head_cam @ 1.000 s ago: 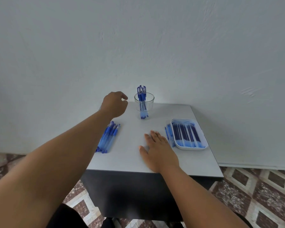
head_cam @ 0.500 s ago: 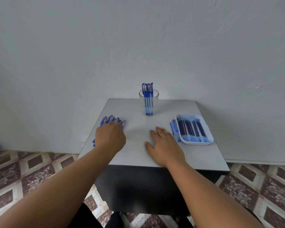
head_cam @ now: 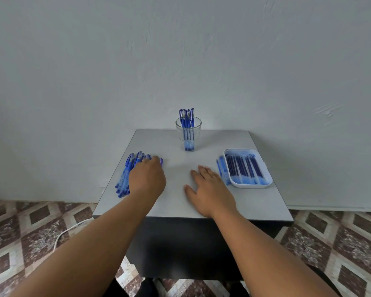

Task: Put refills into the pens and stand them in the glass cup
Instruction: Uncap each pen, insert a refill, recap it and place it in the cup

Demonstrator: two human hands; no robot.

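A glass cup (head_cam: pixel 188 133) stands at the back middle of the grey table (head_cam: pixel 180 202) with several capped blue pens (head_cam: pixel 186 117) upright in it. At the table's left edge lies a pile of blue pens (head_cam: pixel 126 175). My left hand (head_cam: pixel 147 179) lies over the pile's right side, its fingers curled down round the rightmost pen, whose cap end (head_cam: pixel 161 161) pokes out past the fingertips. On the right, a white tray (head_cam: pixel 247 185) holds several dark blue refills (head_cam: pixel 243 169). My right hand (head_cam: pixel 210 188) rests flat on the table, fingers straight, just left of the tray.
A few light blue pen parts (head_cam: pixel 222 172) lie between my right hand and the tray. The table stands against a white wall. A white cable (head_cam: pixel 66 231) runs over the patterned tile floor at the lower left.
My left hand came back from beside the cup and dropped onto the pen pile, where its fingers have closed over a pen. My right hand stayed flat on the table.
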